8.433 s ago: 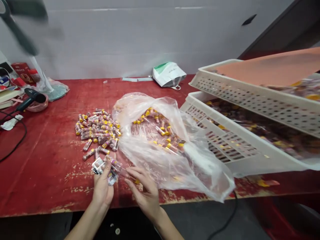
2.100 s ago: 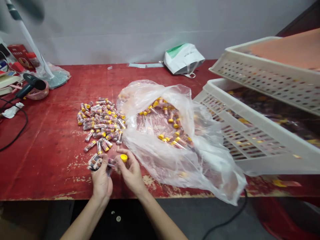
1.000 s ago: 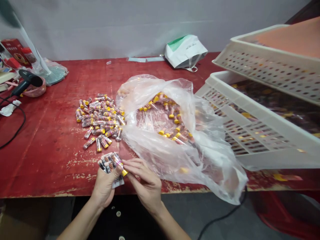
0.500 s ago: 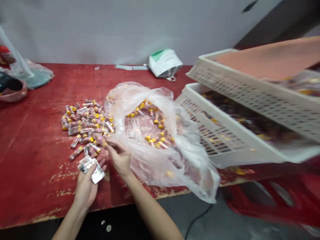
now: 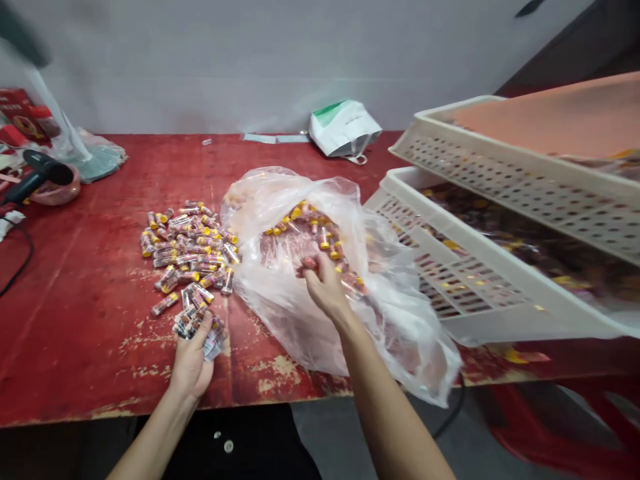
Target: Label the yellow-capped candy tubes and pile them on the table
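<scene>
My left hand [image 5: 193, 367] is closed around a small stack of shiny printed packets [image 5: 193, 323], just in front of a pile of small clear tubes with yellow caps [image 5: 187, 247]. Over the opening of a clear plastic bag [image 5: 295, 333] is my right hand [image 5: 325, 283], its fingers pinched together. Something small and reddish shows at those fingertips, too blurred to name. More yellow-capped tubes [image 5: 325, 237] lie inside the bag, around the right hand.
Stacked white perforated crates [image 5: 470, 320] stand at the right, holding more tubes. A white and green bag [image 5: 343, 127] sits by the wall. At the left are a black hair dryer [image 5: 37, 180] and a pink bowl [image 5: 63, 193]. The red table's front edge [image 5: 100, 415] is worn.
My right hand has moved from the tube pile rightward into the bag's opening. The left hand stays near the pile, and its packets now show their printed side. The view has shifted slightly left.
</scene>
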`<state>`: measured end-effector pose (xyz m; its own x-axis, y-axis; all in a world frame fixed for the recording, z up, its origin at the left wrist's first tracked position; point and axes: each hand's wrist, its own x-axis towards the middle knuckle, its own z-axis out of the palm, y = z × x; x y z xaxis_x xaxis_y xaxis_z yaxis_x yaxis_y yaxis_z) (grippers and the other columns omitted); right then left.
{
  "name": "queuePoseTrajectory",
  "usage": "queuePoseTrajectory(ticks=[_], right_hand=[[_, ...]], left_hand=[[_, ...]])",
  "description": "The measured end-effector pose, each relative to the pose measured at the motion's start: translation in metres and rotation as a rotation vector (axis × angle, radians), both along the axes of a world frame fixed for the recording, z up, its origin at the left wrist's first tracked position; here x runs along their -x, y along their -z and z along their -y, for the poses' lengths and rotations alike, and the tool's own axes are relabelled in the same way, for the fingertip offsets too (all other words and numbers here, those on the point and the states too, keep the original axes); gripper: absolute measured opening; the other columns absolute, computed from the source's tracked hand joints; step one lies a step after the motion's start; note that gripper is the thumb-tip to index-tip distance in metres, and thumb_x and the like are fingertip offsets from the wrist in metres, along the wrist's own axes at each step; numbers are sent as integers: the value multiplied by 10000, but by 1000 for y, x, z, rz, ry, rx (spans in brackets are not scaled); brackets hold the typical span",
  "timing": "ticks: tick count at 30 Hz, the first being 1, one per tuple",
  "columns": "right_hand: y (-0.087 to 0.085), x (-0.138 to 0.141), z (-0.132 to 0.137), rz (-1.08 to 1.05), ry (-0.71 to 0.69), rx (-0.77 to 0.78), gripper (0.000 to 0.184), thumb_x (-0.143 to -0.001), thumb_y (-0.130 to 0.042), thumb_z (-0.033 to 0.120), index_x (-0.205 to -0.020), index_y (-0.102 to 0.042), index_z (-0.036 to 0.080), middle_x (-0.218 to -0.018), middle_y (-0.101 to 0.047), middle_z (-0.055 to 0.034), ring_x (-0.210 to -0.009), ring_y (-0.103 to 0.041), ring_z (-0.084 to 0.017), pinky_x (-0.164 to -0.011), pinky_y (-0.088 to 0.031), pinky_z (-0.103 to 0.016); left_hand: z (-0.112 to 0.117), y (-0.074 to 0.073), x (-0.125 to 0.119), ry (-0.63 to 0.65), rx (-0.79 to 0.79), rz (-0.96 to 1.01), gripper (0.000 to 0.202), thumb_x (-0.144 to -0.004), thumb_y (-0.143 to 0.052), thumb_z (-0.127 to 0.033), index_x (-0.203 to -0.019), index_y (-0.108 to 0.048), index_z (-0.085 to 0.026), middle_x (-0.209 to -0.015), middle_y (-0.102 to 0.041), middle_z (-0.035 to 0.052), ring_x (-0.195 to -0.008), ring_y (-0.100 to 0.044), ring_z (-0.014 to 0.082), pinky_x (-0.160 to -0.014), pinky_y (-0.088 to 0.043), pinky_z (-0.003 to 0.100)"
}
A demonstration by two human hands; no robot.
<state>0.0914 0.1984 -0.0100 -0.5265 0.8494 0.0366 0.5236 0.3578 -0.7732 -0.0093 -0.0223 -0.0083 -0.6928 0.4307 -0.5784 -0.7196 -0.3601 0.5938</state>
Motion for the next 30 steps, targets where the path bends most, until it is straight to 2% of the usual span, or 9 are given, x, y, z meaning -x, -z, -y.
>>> queuePoseTrajectory(ticks=[2,4,6,10,14,17,20,25,30], right_hand=[[0,2,51,-123,-150,73,102,-844,-548,231,-919,-595,180,-792,-579,-11,-730,-559,-150,-670,-482,-247],[2,8,101,-368,-337,267,211,-779,-694,312,-933,-623,186,-693,-517,33,-610,-487,-114,-561,-434,-210],[7,17,136,-534,-356,414,208,-782,-713,357,-841,-628,177,-643,-460,50,-554,-416,-88,-517,-394,-198],[15,33,161,-655,-249,548,286,-846,-656,416,-725,-572,172,-637,-428,43,-559,-392,-85,-523,-395,-204],[10,28,159,-669,-327,628,310,-892,-582,479,-784,-537,192,-656,-472,32,-576,-472,-107,-550,-466,-225],[2,9,153,-568,-409,389,232,-969,-478,373,-1128,-534,213,-967,-579,-53,-873,-586,-169,-786,-533,-302],[-3,-10,149,-453,-513,59,287,-986,-430,218,-1265,-497,229,-1131,-533,-102,-1089,-540,-208,-968,-478,-378],[-2,-20,147,-398,-512,-173,395,-944,-496,130,-1323,-466,235,-1120,-548,-116,-1058,-581,-224,-895,-532,-363],[-5,-28,146,-422,-494,-318,407,-902,-570,114,-1285,-539,250,-1021,-607,-97,-936,-638,-211,-764,-566,-307]], left_hand=[[0,-3,-2,-38,8,1,278,-660,-821,-123,-894,-672,-148,-761,-704,7,-623,-660,120,-624,-565,245],[2,-5,-4,-54,-8,-6,301,-649,-833,-143,-904,-672,-151,-799,-713,12,-664,-666,122,-645,-552,239],[4,-6,-8,-56,-30,-31,314,-636,-845,-165,-900,-677,-149,-835,-721,22,-715,-674,128,-671,-537,231],[9,-7,-15,-142,-13,-117,313,-596,-868,-187,-844,-678,-158,-826,-714,-3,-757,-666,119,-704,-507,211],[8,-15,-15,-227,1,-63,275,-621,-861,-239,-772,-650,-148,-718,-665,-27,-635,-617,89,-619,-497,195],[8,-22,-10,-164,-18,83,209,-705,-807,-245,-780,-641,-142,-666,-634,-25,-521,-558,74,-475,-453,186],[11,-26,-5,-129,-65,179,147,-772,-750,-225,-812,-639,-137,-659,-617,-18,-507,-541,70,-441,-444,176],[14,-24,-6,-28,-161,219,166,-839,-680,-266,-788,-620,-120,-662,-616,11,-521,-537,70,-463,-460,175],[14,-21,-13,-14,-82,138,246,-701,-813,-246,-777,-604,-139,-663,-621,-13,-524,-549,79,-461,-453,189]])
